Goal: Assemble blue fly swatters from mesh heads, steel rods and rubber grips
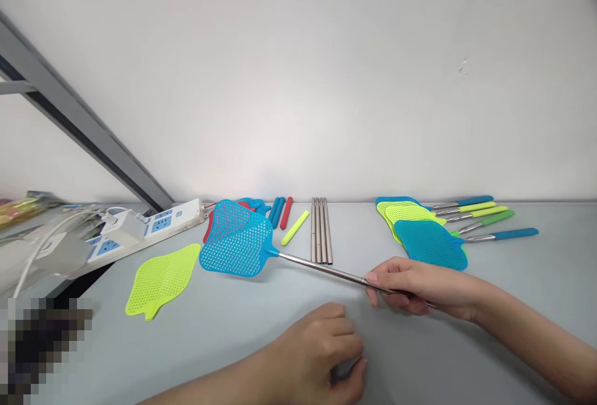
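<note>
My right hand (405, 283) is closed around the metal rod of a blue fly swatter (237, 240). Its mesh head points left above the table, and the rod (321, 266) slants down into my fingers, with a thin end showing past them. Below the rod, my left hand (321, 346) hovers with its fingers curled in and its thumb bent; nothing shows in it. A loose yellow-green swatter head (163, 280) lies to the left. Behind the blue head are a red swatter head (208, 226) and another blue one (256, 203), both partly hidden.
Several metal rods (321, 231) lie side by side near the wall. Left of them are handle sleeves: yellow (295, 228), red (286, 213) and blue (277, 212). Complete swatters (431, 243) with coloured handles are stacked at right. A power strip (172, 221) with chargers lies at left.
</note>
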